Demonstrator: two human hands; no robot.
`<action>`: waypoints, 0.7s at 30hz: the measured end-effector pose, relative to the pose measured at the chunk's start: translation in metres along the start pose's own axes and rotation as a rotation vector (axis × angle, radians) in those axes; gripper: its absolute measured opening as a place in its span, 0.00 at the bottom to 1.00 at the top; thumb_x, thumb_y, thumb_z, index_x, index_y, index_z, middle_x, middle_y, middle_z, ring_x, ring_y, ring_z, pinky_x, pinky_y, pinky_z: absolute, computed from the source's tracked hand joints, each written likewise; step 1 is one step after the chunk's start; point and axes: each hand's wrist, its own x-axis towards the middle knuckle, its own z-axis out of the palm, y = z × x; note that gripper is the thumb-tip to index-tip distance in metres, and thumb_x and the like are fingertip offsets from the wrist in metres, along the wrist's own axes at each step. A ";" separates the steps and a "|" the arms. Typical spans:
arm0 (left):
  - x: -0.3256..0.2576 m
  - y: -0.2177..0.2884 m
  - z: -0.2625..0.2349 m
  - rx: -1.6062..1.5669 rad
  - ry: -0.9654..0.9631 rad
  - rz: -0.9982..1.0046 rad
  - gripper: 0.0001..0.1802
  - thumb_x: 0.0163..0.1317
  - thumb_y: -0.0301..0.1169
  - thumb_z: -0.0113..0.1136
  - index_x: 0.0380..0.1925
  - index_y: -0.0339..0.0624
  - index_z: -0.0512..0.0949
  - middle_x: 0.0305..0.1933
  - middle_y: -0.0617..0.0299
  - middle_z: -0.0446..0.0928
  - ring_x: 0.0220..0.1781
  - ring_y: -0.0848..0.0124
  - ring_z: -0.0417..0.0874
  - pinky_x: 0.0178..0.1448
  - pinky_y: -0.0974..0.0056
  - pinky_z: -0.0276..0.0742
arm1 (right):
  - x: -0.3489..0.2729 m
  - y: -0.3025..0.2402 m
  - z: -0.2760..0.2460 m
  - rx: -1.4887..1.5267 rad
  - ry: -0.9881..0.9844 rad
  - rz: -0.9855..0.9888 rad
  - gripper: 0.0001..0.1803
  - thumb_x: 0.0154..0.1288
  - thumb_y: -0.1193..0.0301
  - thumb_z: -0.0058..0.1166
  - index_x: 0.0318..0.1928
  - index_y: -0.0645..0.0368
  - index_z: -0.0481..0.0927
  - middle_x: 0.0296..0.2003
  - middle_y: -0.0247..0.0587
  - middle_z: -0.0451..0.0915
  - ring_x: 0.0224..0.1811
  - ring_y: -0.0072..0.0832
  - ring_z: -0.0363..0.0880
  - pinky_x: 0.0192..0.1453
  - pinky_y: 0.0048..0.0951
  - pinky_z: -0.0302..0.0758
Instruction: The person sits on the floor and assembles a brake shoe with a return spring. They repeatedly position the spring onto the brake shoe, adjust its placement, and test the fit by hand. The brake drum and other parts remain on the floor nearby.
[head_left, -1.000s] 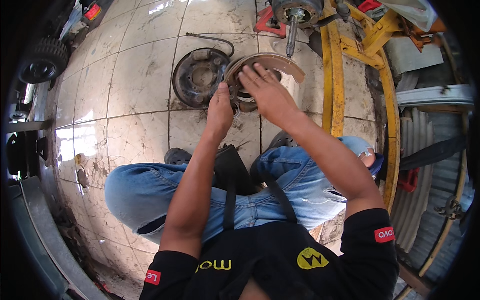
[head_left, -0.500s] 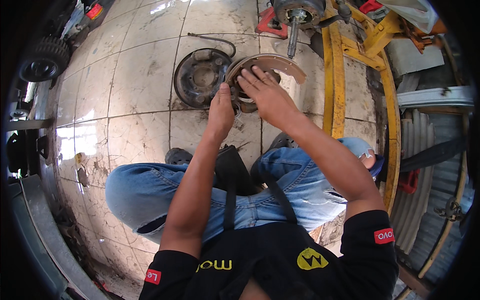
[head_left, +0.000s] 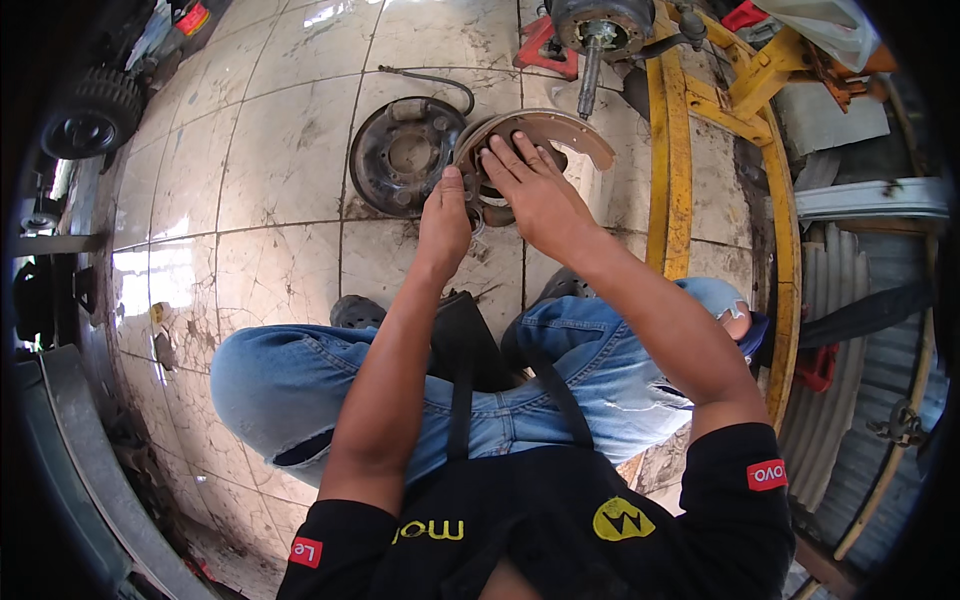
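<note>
A curved brown brake shoe [head_left: 572, 127] is held over the tiled floor between my hands, its lined arc to the far right. My left hand [head_left: 445, 222] grips the shoe's near left end, thumb on top and the other fingers mostly hidden. Across the inner side of the shoe lies my right hand [head_left: 545, 200], its fingers stretched out and slightly apart. Left of the shoe, a dark round brake backing plate [head_left: 372, 160] rests flat on the tiles, with a hose [head_left: 440, 83] curving from its far side. Other parts beneath my hands are partly hidden.
A yellow metal frame [head_left: 672, 170] stands to the right. Beyond the shoe, a hub with a threaded shaft [head_left: 588, 70] sits near a red jack stand [head_left: 545, 48]. A small black wheel [head_left: 90, 115] is at the far left. Corrugated sheets [head_left: 835, 330] line the right side.
Both hands and the shoe keep nearly the same place. My right fingers shift very slightly on the shoe; the whole view drifts a little.
</note>
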 end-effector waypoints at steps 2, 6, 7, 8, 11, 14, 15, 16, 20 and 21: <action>-0.001 0.001 0.002 0.004 0.018 0.018 0.32 0.78 0.52 0.32 0.55 0.36 0.75 0.36 0.63 0.79 0.32 0.77 0.75 0.38 0.70 0.71 | 0.001 0.011 0.000 0.038 -0.018 -0.045 0.30 0.64 0.75 0.44 0.68 0.61 0.64 0.71 0.50 0.61 0.73 0.52 0.58 0.74 0.50 0.59; 0.002 -0.003 0.002 0.012 0.054 0.039 0.32 0.77 0.53 0.32 0.55 0.36 0.75 0.36 0.64 0.79 0.33 0.77 0.75 0.38 0.70 0.71 | 0.000 0.002 0.004 -0.034 0.076 0.050 0.29 0.64 0.76 0.45 0.67 0.60 0.66 0.70 0.49 0.63 0.72 0.52 0.60 0.74 0.50 0.60; 0.003 -0.005 0.001 0.005 0.055 0.037 0.32 0.77 0.53 0.32 0.55 0.36 0.75 0.36 0.64 0.79 0.33 0.77 0.75 0.38 0.70 0.71 | 0.000 -0.002 0.001 -0.002 0.022 -0.007 0.29 0.64 0.76 0.44 0.67 0.61 0.66 0.69 0.50 0.63 0.72 0.52 0.60 0.73 0.50 0.60; 0.002 -0.002 0.001 0.008 0.036 0.017 0.32 0.77 0.53 0.32 0.54 0.37 0.75 0.36 0.64 0.79 0.33 0.77 0.75 0.38 0.70 0.71 | -0.001 0.000 0.001 -0.029 0.024 0.001 0.29 0.64 0.76 0.45 0.67 0.61 0.66 0.69 0.50 0.63 0.72 0.52 0.60 0.73 0.50 0.60; -0.002 0.006 0.001 0.033 0.001 -0.034 0.32 0.77 0.53 0.32 0.54 0.37 0.75 0.35 0.63 0.79 0.32 0.78 0.75 0.37 0.71 0.70 | 0.000 0.017 -0.002 -0.127 0.052 0.071 0.28 0.64 0.75 0.45 0.67 0.62 0.66 0.69 0.52 0.64 0.71 0.52 0.62 0.73 0.50 0.61; -0.003 0.006 0.000 0.052 0.015 -0.045 0.32 0.77 0.54 0.32 0.53 0.37 0.76 0.34 0.63 0.79 0.32 0.78 0.74 0.36 0.71 0.69 | -0.001 0.018 -0.011 -0.131 -0.015 0.262 0.30 0.62 0.79 0.44 0.67 0.62 0.65 0.69 0.53 0.64 0.70 0.53 0.65 0.72 0.47 0.63; -0.001 0.003 0.000 0.039 0.023 -0.033 0.32 0.77 0.54 0.32 0.52 0.37 0.76 0.34 0.63 0.79 0.31 0.78 0.75 0.36 0.71 0.69 | 0.000 0.013 -0.012 -0.186 -0.043 0.284 0.29 0.64 0.78 0.43 0.67 0.61 0.65 0.68 0.54 0.65 0.69 0.53 0.65 0.72 0.47 0.63; 0.000 0.001 0.000 0.026 0.031 -0.021 0.32 0.77 0.54 0.33 0.52 0.37 0.76 0.34 0.62 0.79 0.31 0.78 0.75 0.36 0.71 0.69 | 0.001 0.009 -0.013 -0.194 -0.047 0.278 0.28 0.65 0.76 0.43 0.67 0.61 0.66 0.68 0.54 0.65 0.69 0.54 0.65 0.72 0.48 0.63; -0.005 0.009 0.004 -0.009 0.008 -0.013 0.32 0.77 0.54 0.33 0.52 0.36 0.76 0.35 0.62 0.80 0.32 0.77 0.76 0.38 0.70 0.71 | 0.000 0.006 -0.007 -0.154 0.013 0.145 0.27 0.67 0.72 0.43 0.66 0.62 0.67 0.67 0.55 0.66 0.69 0.55 0.66 0.70 0.50 0.64; -0.006 0.012 0.005 -0.023 0.009 -0.023 0.32 0.77 0.53 0.33 0.51 0.36 0.76 0.34 0.62 0.80 0.32 0.77 0.76 0.38 0.70 0.72 | 0.000 0.007 -0.003 -0.125 0.049 0.077 0.27 0.67 0.72 0.43 0.66 0.62 0.67 0.67 0.55 0.66 0.68 0.55 0.66 0.70 0.50 0.64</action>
